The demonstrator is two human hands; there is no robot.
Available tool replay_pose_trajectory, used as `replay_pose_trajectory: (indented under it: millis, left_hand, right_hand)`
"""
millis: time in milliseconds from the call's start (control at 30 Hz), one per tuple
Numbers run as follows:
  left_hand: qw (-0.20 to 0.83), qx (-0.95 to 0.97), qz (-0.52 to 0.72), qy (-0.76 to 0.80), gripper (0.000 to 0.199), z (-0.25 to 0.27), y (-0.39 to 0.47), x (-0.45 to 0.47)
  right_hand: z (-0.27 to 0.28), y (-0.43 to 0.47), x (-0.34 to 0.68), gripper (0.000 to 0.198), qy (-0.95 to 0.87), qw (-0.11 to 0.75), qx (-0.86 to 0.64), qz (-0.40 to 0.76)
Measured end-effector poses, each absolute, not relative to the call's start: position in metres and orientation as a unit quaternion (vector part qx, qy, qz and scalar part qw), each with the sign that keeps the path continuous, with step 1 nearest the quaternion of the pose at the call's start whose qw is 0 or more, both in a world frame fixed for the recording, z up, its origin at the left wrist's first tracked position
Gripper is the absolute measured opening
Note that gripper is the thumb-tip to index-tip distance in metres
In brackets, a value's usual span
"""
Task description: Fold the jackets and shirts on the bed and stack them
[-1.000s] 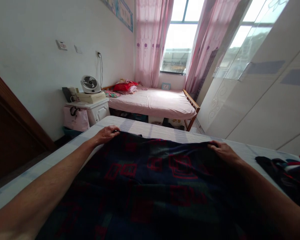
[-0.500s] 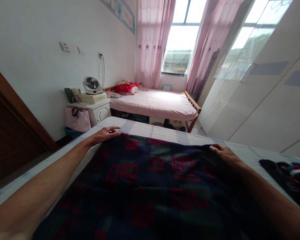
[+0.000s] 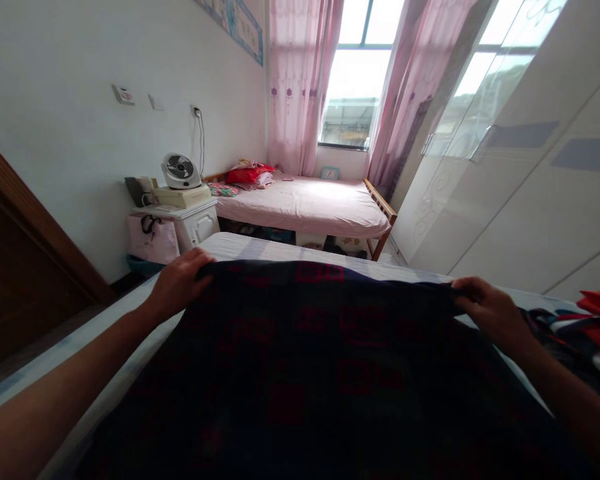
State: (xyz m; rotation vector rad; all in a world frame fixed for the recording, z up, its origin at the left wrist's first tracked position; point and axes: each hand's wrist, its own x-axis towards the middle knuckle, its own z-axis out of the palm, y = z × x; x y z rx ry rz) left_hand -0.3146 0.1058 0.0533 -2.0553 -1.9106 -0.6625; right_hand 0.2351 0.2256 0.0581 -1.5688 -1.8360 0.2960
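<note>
A large dark cloth (image 3: 305, 360) with red and green square patterns spreads across the near bed; its exact kind I cannot tell. My left hand (image 3: 183, 280) pinches its far left corner between thumb and fingers. At the far right corner, my right hand (image 3: 487, 307) is closed on the edge in the same way. Between the two hands the far edge is lifted and drawn fairly taut, and the cloth's face lies in shadow. Its near end runs out of the picture at the bottom.
The near bed's pale sheet (image 3: 260, 247) shows beyond the cloth. Folded dark and red clothes (image 3: 593, 327) lie at the right. Farther off stand a pink bed (image 3: 305, 203), a white nightstand (image 3: 200, 223) with a fan (image 3: 181, 170), and a white wardrobe (image 3: 520, 193).
Both hands have raised the cloth's far edge and moved apart, left hand leftward, right hand rightward. The cloth's surface has darkened. More red clothing shows at the right.
</note>
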Motion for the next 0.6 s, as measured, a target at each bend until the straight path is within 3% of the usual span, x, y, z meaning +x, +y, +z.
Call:
replay_pose_trajectory:
  millis: [100, 233, 433, 600]
  left_hand:
    - [0.198, -0.729, -0.212, -0.620, 0.019, 0.032, 0.054, -0.315]
    - [0.194, -0.771, -0.162, -0.585, 0.022, 0.004, 0.015, -0.314]
    - [0.251, -0.731, -0.140, -0.620, 0.030, 0.013, 0.016, -0.302]
    - [0.187, -0.765, -0.076, -0.611, 0.036, 0.014, 0.015, -0.308]
  right_hand:
    - [0.038, 0.189, 0.253, 0.014, -0.758, 0.300, -0.576, 0.062]
    - [0.007, 0.157, 0.262, 0.011, -0.804, 0.237, -0.540, 0.078]
    - [0.009, 0.141, 0.256, 0.013, -0.787, 0.265, -0.557, 0.017]
    - [0.027, 0.137, 0.256, 0.011, -0.828, 0.185, -0.525, 0.063]
